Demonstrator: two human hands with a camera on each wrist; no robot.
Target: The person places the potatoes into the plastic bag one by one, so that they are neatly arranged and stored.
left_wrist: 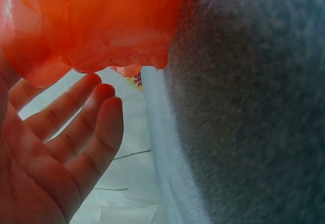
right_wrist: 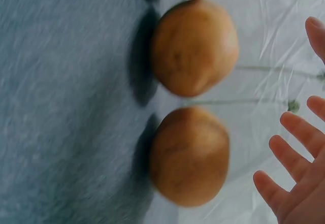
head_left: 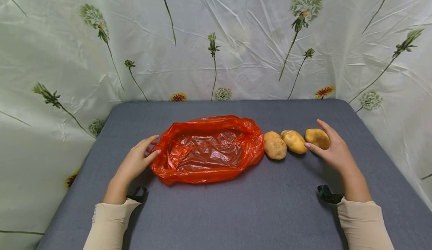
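A red plastic bag (head_left: 209, 175) lies spread on the table with its wide mouth facing up. My left hand (head_left: 136, 160) is at the bag's left rim with fingers loosely bent. In the left wrist view the fingers of that hand (left_wrist: 56, 153) look relaxed below the bag's edge (left_wrist: 117, 26); whether they touch it I cannot tell. Three potatoes sit in a row to the bag's right: a left one (head_left: 275, 145) against its side, a middle one (head_left: 294, 142) and a right one (head_left: 314, 138). Around the right potato hovers my right hand (head_left: 337, 154), thumb and fingers spread, gripping nothing.
The grey cloth-covered table (head_left: 222, 216) runs back to a floral curtain (head_left: 216, 17) that hangs behind and along both sides. Dark straps (head_left: 329, 195) sit at the wrists, next to beige sleeves (head_left: 364, 220).
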